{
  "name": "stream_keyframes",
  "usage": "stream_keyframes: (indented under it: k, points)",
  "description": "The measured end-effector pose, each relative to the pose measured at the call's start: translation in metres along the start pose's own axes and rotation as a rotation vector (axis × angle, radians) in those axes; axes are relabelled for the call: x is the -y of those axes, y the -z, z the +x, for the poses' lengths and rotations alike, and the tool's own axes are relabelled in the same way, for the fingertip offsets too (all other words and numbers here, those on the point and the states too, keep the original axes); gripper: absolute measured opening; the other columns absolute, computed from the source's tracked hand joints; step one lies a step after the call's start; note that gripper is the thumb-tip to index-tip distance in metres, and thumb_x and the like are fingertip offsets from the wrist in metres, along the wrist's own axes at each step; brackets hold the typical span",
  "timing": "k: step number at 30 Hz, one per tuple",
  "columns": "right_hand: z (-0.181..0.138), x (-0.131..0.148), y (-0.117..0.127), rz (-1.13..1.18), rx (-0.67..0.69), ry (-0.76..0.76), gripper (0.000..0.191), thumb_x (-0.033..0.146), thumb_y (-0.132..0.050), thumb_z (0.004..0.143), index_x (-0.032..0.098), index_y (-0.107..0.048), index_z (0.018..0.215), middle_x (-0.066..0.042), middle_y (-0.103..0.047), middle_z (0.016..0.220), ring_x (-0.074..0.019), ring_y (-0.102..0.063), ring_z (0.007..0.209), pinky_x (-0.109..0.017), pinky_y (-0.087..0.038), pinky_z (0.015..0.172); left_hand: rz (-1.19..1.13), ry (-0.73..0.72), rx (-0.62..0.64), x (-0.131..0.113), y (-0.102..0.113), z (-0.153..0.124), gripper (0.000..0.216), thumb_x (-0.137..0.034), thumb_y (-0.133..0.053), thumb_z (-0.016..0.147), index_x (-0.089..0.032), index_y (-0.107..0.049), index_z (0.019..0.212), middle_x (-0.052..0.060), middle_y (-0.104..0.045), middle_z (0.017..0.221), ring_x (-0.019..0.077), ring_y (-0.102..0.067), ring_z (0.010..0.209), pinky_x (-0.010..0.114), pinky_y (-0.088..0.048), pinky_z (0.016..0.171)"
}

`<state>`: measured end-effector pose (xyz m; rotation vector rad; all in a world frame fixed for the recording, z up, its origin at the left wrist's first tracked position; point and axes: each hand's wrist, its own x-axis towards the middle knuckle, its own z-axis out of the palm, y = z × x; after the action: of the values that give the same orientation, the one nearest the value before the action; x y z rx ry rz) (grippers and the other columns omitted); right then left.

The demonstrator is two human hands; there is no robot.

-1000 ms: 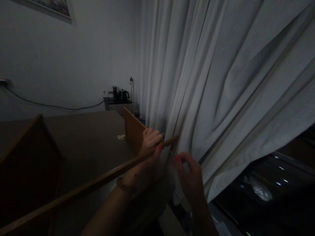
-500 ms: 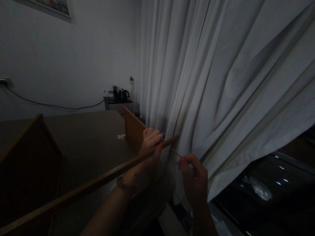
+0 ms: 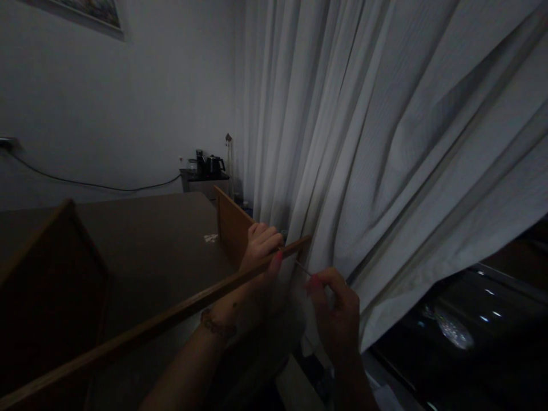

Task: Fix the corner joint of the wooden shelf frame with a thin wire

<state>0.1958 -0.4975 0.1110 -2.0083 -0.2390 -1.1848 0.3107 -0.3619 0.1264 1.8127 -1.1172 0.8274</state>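
Long, narrow brown wooden bar [image 3: 171, 318] runs diagonally from the lower left, its upper edge exposed. Right hand [image 3: 339, 314]: fingers pinch a thin metal rod [image 3: 303, 268], tip just beside the bar's far end; contact cannot be told. Left hand [image 3: 261, 248]: fingers grasp the bar. Beyond, a wide gap separates dark wooden panel [image 3: 51, 274] from orange-brown upright panel [image 3: 231, 228]. White pleated curtain [image 3: 377, 142] crowds the right. Farthest: black kettle [image 3: 213, 165]; any lettering too small to read.

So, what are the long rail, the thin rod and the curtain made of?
Rail: likely wood, dull brown, with grain-like streaks. Rod: probably bare metal, greyish, thin and straight; too dim for certainty. Curtain: cloth, pale and matt, hanging in soft folds.
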Motion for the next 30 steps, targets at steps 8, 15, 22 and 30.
stream_keyframes:
  k: [8,15,22,30]
  points:
    - [0.0,0.003,-0.001,0.0,-0.001,0.007,0.023,0.023,-0.055,0.093,0.021,-0.058,0.07,0.003,-0.056,0.064,-0.0124,-0.055,0.06,-0.024,-0.043,0.057,0.049,-0.049,-0.005,0.009,-0.003,0.0,0.054,-0.055,-0.015,0.098,-0.022,-0.046,0.07,0.003,-0.053,0.068,0.0221,-0.049,0.078,0.044,-0.035,0.086]
    - [0.001,0.005,-0.001,0.003,-0.005,0.011,0.023,0.022,-0.055,0.093,0.022,-0.057,0.07,0.003,-0.056,0.063,-0.0122,-0.055,0.06,-0.023,-0.043,0.056,0.052,-0.075,-0.04,0.011,-0.003,-0.001,0.045,-0.056,-0.026,0.093,-0.022,-0.053,0.079,0.004,-0.061,0.075,0.0234,-0.053,0.085,0.047,-0.03,0.093]
    - [-0.001,0.005,-0.003,0.027,-0.008,-0.006,0.021,0.022,-0.054,0.093,0.022,-0.059,0.073,0.003,-0.057,0.065,-0.0122,-0.056,0.061,-0.023,-0.043,0.057,0.03,-0.072,-0.105,0.014,-0.004,-0.006,0.051,-0.069,-0.037,0.083,-0.023,-0.056,0.095,0.008,-0.069,0.097,0.0266,-0.056,0.096,0.048,-0.031,0.094]
    - [-0.002,0.003,-0.007,0.035,0.025,-0.047,0.02,0.024,-0.053,0.095,0.021,-0.062,0.077,0.001,-0.064,0.069,-0.0136,-0.061,0.064,-0.024,-0.046,0.059,0.032,-0.04,-0.082,0.017,-0.003,-0.005,0.049,-0.067,-0.037,0.084,-0.023,-0.056,0.089,0.007,-0.066,0.086,0.026,-0.055,0.09,0.046,-0.033,0.092]
